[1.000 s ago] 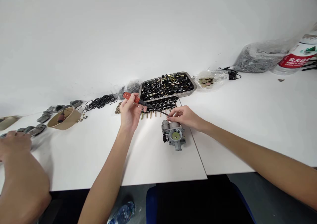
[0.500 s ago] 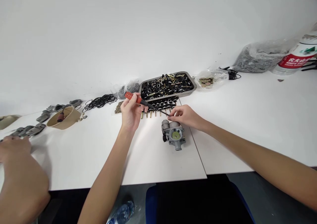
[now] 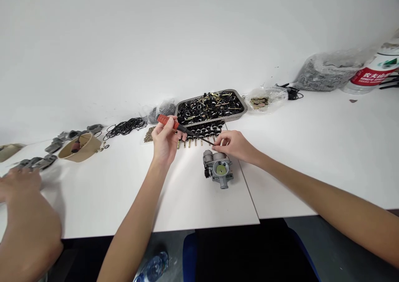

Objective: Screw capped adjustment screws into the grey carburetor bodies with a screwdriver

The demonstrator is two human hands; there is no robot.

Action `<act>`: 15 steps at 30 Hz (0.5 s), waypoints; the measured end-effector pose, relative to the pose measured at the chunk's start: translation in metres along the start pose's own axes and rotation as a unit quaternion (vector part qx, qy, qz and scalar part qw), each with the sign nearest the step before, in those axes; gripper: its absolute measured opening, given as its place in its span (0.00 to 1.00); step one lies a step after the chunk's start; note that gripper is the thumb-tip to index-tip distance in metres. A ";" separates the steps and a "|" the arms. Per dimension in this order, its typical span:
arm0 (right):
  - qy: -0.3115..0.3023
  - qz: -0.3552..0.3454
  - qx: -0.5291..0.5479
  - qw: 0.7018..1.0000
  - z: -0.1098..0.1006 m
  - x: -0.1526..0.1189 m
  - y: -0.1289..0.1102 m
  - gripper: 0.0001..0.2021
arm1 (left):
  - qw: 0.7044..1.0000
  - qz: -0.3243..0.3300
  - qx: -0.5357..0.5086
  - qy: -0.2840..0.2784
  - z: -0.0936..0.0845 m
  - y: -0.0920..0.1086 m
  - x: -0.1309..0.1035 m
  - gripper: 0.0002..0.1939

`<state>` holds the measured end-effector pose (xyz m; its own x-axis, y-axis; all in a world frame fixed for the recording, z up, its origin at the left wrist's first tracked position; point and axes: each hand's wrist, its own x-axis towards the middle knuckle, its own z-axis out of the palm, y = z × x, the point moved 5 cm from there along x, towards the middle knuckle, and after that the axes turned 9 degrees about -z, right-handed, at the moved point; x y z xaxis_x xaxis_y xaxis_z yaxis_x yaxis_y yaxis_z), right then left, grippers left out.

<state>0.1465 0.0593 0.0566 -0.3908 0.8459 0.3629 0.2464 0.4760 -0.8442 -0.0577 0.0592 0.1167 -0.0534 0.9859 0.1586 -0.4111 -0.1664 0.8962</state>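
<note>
My left hand (image 3: 166, 145) is closed round the red and black handle of a screwdriver (image 3: 168, 122), whose dark shaft slants down to the right. At the shaft's tip, the fingers of my right hand (image 3: 233, 144) are pinched together. Whatever sits between them is too small to make out. Just below my right hand, a grey metal carburetor (image 3: 220, 169) rests on the white table with its round bore facing me. A brass-coloured disc shows inside the bore. Behind the shaft lies a row of black-headed parts with brass stems (image 3: 202, 131).
A metal tray (image 3: 241, 115) full of black and brass parts stands against the wall. Bags of small parts, black rings (image 3: 126, 127) and a beige bowl (image 3: 67, 153) line the back. At left is another person's hand (image 3: 21, 184). A large bottle (image 3: 372, 76) stands far right.
Both my hands and the screwdriver have stayed nearly in place. The other person's hand at left has shifted slightly, its fingers nearer the grey parts.
</note>
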 end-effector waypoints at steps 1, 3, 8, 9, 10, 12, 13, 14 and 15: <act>0.001 -0.003 -0.006 1.000 0.000 0.000 0.000 0.05 | 1.000 0.002 0.001 -0.001 0.000 0.000 0.000 0.14; 0.004 -0.010 -0.020 1.000 -0.001 0.000 0.000 0.05 | 1.000 0.006 0.006 -0.006 0.001 0.000 0.000 0.14; 0.012 -0.017 -0.054 0.998 -0.002 -0.001 0.000 0.05 | 1.000 0.009 0.019 -0.015 0.003 0.000 -0.002 0.14; 0.012 -0.017 -0.060 0.998 -0.002 -0.001 -0.001 0.05 | 1.000 0.009 0.021 -0.015 0.004 0.000 -0.002 0.15; 0.013 -0.018 -0.067 0.998 -0.003 -0.001 -0.002 0.05 | 1.000 0.010 0.022 -0.015 0.004 0.000 -0.003 0.15; 0.015 -0.019 -0.081 0.996 -0.004 -0.002 -0.003 0.05 | 0.999 0.012 0.026 -0.016 0.006 0.000 -0.004 0.15; 0.015 -0.019 -0.089 0.996 -0.004 -0.002 -0.004 0.05 | 0.999 0.013 0.029 -0.017 0.006 0.000 -0.004 0.14; 0.016 -0.017 -0.097 0.995 -0.004 -0.002 -0.004 0.05 | 0.999 0.013 0.032 -0.018 0.007 0.001 -0.004 0.14; 0.016 -0.015 -0.104 0.994 -0.005 -0.002 -0.004 0.05 | 0.999 0.014 0.035 -0.020 0.008 0.001 -0.005 0.14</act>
<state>0.1504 0.0566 0.0614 -0.3734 0.8361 0.4019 0.4137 0.5378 -0.7345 -0.0508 0.0543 0.1198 -0.0262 0.9795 0.1996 -0.3453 -0.1963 0.9177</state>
